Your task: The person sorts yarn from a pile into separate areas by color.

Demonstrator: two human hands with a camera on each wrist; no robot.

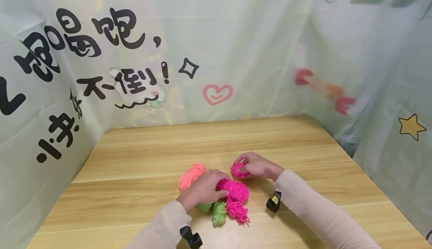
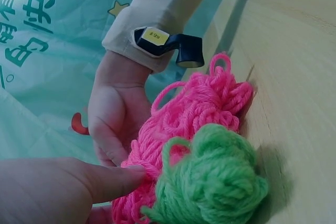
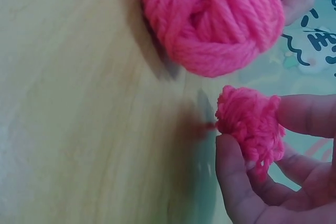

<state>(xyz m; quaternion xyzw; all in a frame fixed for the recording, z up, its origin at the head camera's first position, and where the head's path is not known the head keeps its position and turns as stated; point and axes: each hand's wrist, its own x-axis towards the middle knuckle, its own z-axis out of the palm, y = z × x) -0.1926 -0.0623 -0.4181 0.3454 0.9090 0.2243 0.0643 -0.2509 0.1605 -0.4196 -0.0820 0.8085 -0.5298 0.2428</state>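
Observation:
My right hand (image 1: 258, 165) pinches a small pink yarn ball (image 3: 251, 127) between thumb and fingers, beyond the other yarn. In the right wrist view this ball is held close over the table. My left hand (image 1: 204, 189) grips a larger pink yarn ball (image 1: 238, 192) from its left side, the thumb laid along it. Just in front of that ball is a looser pink yarn bundle (image 1: 237, 212) with a loop sticking out. A green yarn ball (image 2: 212, 182) sits beside the pink yarn. Another green one (image 1: 204, 207) is partly hidden under my left hand.
An orange yarn skein (image 1: 191, 176) lies on the wooden table (image 1: 141, 155) at the far left of the group, partly behind my left hand. Printed cloth (image 1: 236, 46) hangs around the table's back and sides. A black camera mount (image 1: 274, 201) sits on my right wrist.

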